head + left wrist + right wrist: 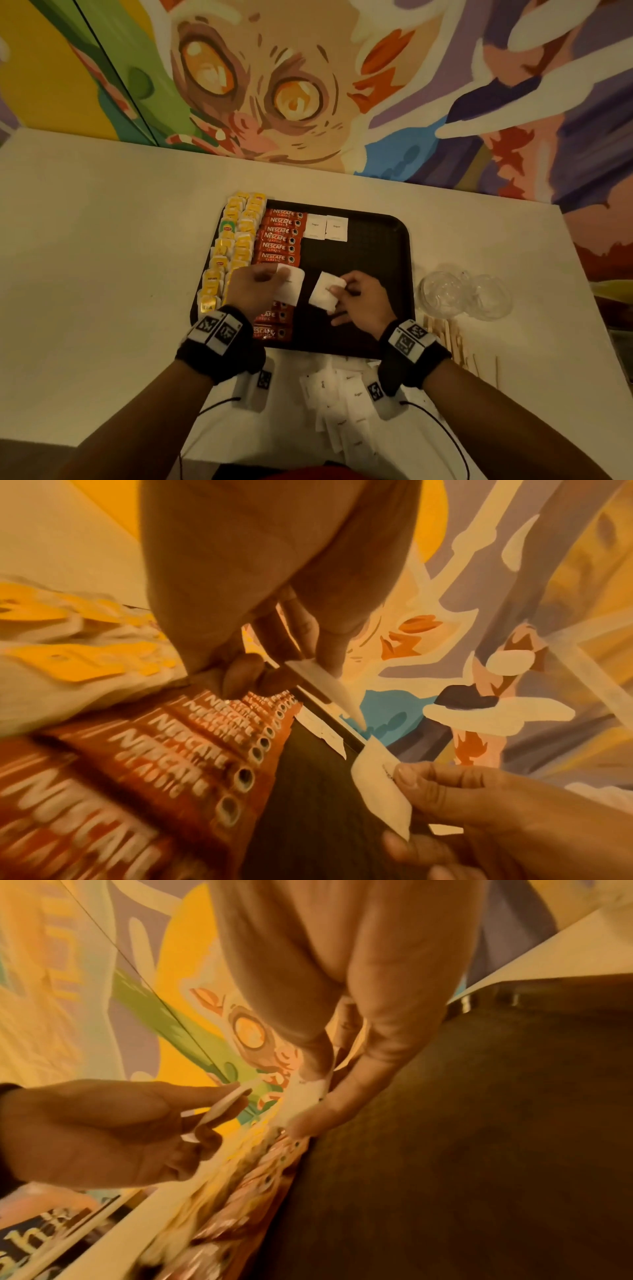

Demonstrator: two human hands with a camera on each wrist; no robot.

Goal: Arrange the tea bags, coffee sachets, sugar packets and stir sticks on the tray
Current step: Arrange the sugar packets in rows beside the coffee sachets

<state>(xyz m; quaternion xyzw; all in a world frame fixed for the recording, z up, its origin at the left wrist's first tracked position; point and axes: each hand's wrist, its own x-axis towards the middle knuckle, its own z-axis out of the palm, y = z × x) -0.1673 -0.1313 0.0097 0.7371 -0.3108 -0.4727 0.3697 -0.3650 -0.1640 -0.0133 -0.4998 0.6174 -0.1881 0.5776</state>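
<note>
A black tray (376, 240) lies on the table. Yellow tea bags (236, 240) fill its left edge in two columns, and red coffee sachets (279, 236) form a column beside them. Two white sugar packets (325, 226) lie side by side at the tray's back. My left hand (255, 286) pinches a white sugar packet (291, 284) over the coffee column. My right hand (359, 298) pinches another sugar packet (327, 291) above the tray's dark middle. In the left wrist view the left-hand packet (325, 685) sits edge-on between thumb and fingers; the right-hand packet (380, 785) shows too.
Several loose sugar packets (342, 404) are heaped on the table in front of the tray. Wooden stir sticks (452, 339) lie at the tray's right front corner. Clear plastic cups or lids (462, 291) sit to the right. A painted wall (308, 85) rises behind the table.
</note>
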